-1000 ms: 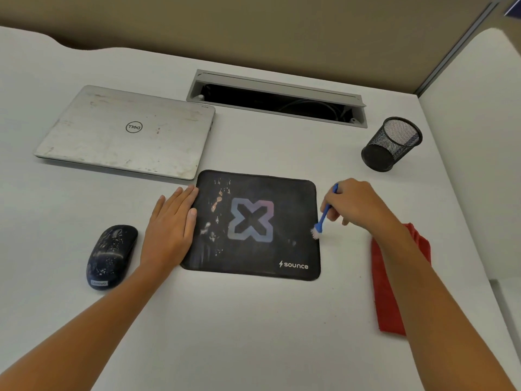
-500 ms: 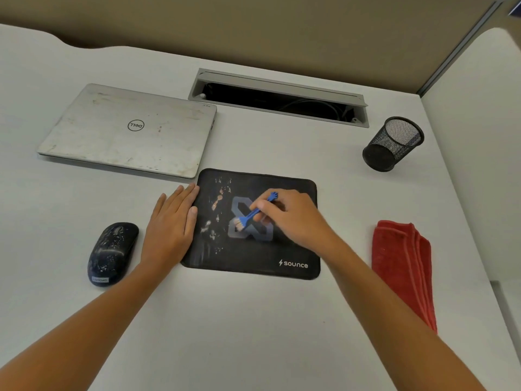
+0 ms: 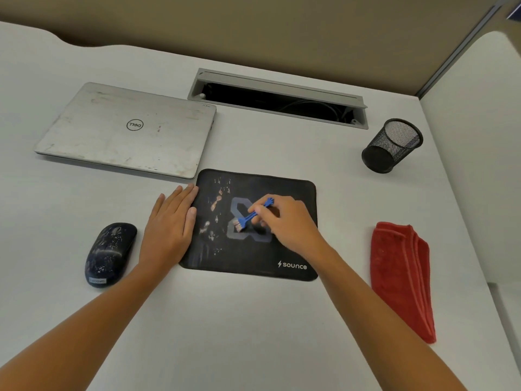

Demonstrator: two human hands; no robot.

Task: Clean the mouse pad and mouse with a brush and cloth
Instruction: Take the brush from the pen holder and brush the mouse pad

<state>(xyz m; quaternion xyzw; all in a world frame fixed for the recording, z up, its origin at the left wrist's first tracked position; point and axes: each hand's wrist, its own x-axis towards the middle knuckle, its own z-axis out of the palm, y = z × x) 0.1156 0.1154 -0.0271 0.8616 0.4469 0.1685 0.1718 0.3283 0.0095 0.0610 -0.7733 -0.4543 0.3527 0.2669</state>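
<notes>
Gripping brush (image 3: 245,219) on mouse pad (image 3: 253,255).

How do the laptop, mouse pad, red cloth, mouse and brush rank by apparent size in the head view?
1. laptop
2. mouse pad
3. red cloth, folded
4. mouse
5. brush
No two look alike in size.

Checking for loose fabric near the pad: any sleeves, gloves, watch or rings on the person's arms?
No. Neither the left hand nor the right hand wears a glove or a visible ring, and no sleeve, watch or band shows from wrist to frame edge.
</notes>
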